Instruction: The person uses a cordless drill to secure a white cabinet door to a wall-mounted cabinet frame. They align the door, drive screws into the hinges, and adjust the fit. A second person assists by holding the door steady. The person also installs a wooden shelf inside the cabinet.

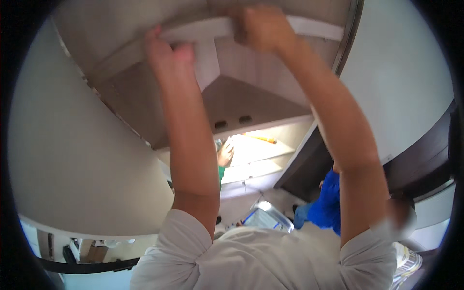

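Overhead, a pale curved shelf edge (200,30) runs across a wood-grained corner cabinet. My left hand (170,54) is raised against the left part of this edge, its thumb and fingers apart, with nothing visible held. Farther right, my right hand (263,30) is at the same edge, fingers curled closed. Motion blurs it, and what it holds, if anything, is hidden. Below both hands lies a brown lower shelf (258,99) with two dark oval cutouts near its front.
Under the cabinet, another person's hand (226,152) rests in a bright lit compartment beside an orange-handled tool (263,138). A person in blue (326,205) stands below right, near a metal-framed step (268,217). Pale curved panels (82,145) flank the cabinet.
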A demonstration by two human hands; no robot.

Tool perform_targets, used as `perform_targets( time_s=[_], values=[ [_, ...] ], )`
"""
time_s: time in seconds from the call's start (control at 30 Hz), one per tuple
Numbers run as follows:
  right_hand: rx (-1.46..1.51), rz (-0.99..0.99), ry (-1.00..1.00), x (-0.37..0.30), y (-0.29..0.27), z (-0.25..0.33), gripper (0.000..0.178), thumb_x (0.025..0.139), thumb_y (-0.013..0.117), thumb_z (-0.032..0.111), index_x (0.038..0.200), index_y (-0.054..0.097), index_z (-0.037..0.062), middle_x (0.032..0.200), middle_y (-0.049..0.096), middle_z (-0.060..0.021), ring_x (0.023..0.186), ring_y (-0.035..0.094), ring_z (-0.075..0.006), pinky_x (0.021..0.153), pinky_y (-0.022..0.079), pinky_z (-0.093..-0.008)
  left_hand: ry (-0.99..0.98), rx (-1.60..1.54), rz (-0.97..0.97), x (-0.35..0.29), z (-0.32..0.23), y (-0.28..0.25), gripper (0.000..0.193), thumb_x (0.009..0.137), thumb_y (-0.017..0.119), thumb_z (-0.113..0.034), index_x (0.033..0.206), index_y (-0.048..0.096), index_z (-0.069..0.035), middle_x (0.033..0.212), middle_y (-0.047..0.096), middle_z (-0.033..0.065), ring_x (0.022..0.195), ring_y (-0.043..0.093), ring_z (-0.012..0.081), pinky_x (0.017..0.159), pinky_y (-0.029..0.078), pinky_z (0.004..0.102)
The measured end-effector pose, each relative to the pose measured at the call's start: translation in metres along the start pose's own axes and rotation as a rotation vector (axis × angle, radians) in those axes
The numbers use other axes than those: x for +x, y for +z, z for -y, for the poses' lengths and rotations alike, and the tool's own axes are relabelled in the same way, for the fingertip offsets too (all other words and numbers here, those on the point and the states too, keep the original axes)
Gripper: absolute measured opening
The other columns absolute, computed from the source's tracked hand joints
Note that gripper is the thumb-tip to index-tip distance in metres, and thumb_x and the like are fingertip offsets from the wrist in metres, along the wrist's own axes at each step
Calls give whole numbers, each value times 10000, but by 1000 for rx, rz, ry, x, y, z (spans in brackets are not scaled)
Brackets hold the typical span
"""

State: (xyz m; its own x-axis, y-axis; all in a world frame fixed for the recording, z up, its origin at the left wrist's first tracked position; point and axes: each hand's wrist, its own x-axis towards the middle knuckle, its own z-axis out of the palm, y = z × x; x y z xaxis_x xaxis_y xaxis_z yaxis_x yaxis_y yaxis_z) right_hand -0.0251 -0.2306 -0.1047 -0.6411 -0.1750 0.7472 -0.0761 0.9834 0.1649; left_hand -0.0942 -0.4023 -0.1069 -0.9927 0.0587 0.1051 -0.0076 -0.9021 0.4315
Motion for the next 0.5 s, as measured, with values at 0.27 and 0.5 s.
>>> perform_targets(
  time_s=[0.27, 0.5],
  values=[
    [90, 77, -64, 2, -13, 8, 426, 701, 689, 74, 1123, 750, 51, 919, 753, -187, 855, 724, -373, 781, 573, -459, 189, 36, 100, -38, 5, -11, 711, 1037, 532, -152, 1592, 139, 53, 1644, 209, 263, 1517, 272, 409, 1241, 301, 550],
    [25, -12, -107, -4, 11, 24, 529, 666, 694, 44, 1192, 736, 72, 980, 754, -185, 858, 724, -367, 791, 585, -433, 38, -193, 80, -19, 8, -39, 637, 1008, 503, -121, 1533, 210, 90, 1571, 317, 274, 1450, 381, 399, 1231, 334, 510]
  ],
)
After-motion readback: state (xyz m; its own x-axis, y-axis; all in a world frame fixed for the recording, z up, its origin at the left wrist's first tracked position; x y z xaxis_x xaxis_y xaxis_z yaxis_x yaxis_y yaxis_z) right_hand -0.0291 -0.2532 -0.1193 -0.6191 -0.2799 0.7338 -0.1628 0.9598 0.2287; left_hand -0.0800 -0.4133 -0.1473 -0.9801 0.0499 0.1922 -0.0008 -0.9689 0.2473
